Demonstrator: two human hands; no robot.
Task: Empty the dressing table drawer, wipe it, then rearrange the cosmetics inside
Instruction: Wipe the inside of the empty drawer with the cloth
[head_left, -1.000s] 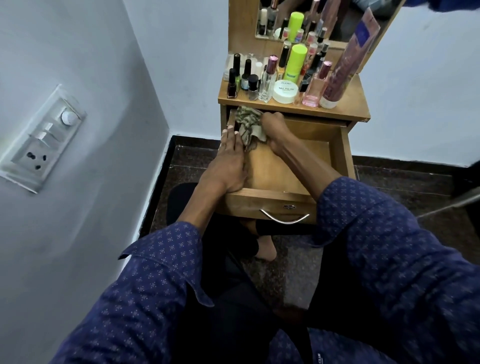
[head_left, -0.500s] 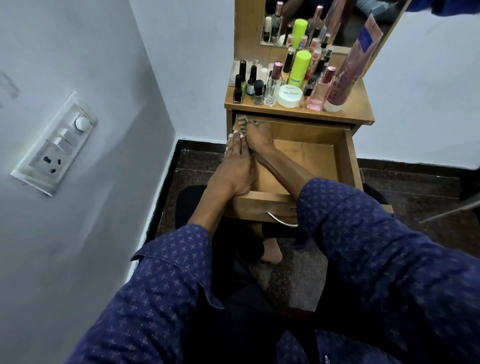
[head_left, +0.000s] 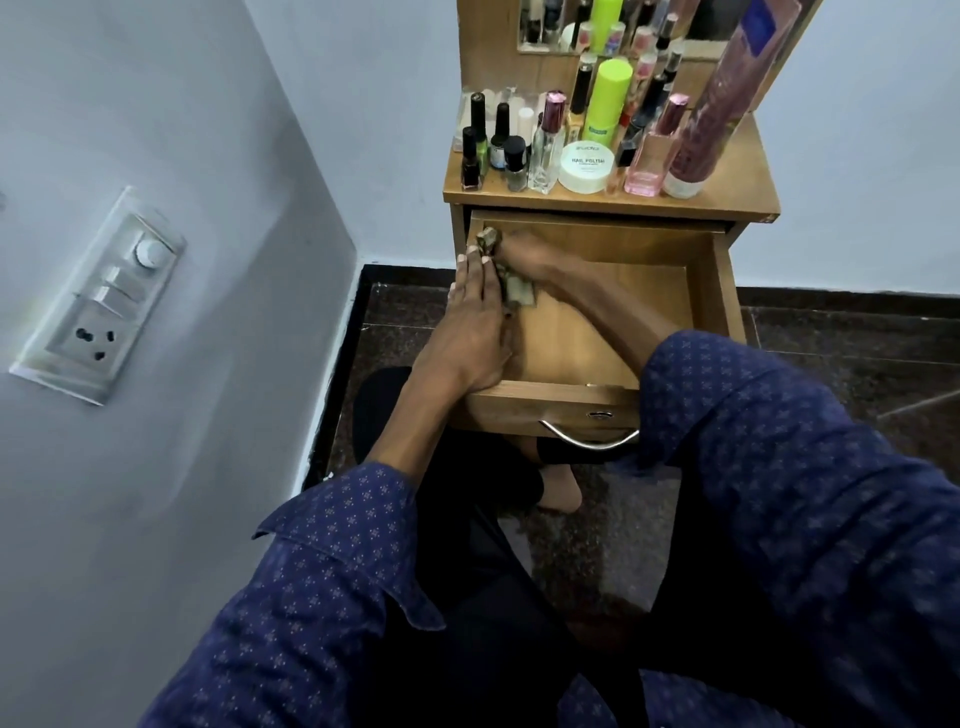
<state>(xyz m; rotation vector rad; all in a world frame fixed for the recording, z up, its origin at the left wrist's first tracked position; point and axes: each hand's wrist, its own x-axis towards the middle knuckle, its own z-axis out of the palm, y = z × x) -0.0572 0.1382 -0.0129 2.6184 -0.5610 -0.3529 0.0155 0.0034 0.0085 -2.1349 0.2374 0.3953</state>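
Under right fingers: cloth.

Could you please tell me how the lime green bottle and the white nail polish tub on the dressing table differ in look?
The lime green bottle is tall and slim; the white tub is low and wide. The bottle is bright green with a small label near its base; the tub is white with NAIL POLISH printed across its lid. The bottle stands behind the tub, which sits nearer the front edge. Both are round and stand upright.

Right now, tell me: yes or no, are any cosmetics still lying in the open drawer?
No, the drawer shows only bare wood, a cloth and two hands.
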